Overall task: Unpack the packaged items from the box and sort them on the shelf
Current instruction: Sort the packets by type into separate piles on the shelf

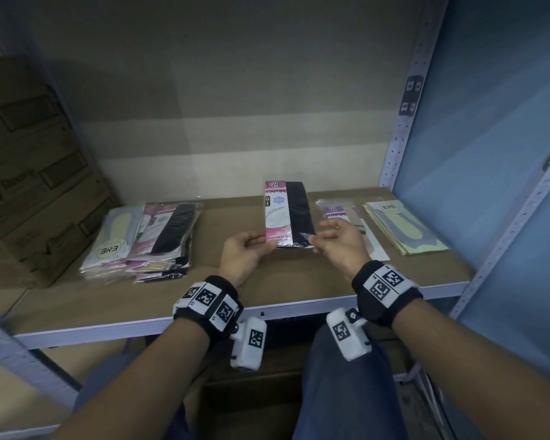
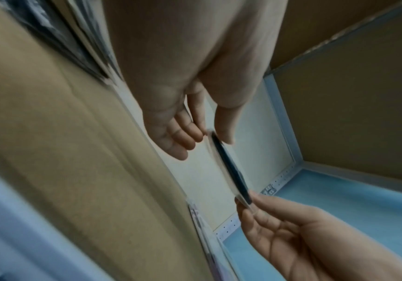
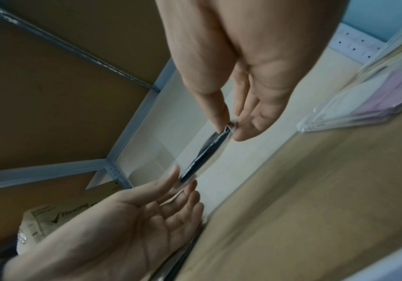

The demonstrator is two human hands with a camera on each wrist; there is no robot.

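Left hand (image 1: pixel 240 252) and right hand (image 1: pixel 337 238) side by side over the shelf (image 1: pixel 267 281), each pinching a near corner of one packet (image 1: pixel 288 214) between thumb and fingertips (image 2: pixel 196 140), other fingers loosely extended. Packet raised off the board, tilted up and away from the fingers (pink card on its left half, dark fabric on its right). Just right of the right fingers, flat: a purple packet (image 1: pixel 340 211); beyond it, a green stack (image 1: pixel 404 227). Left of the left fingers, apart: a mixed pile (image 1: pixel 143 236), untidy. Further left, at the far side: cartons (image 1: pixel 29 173), stacked.
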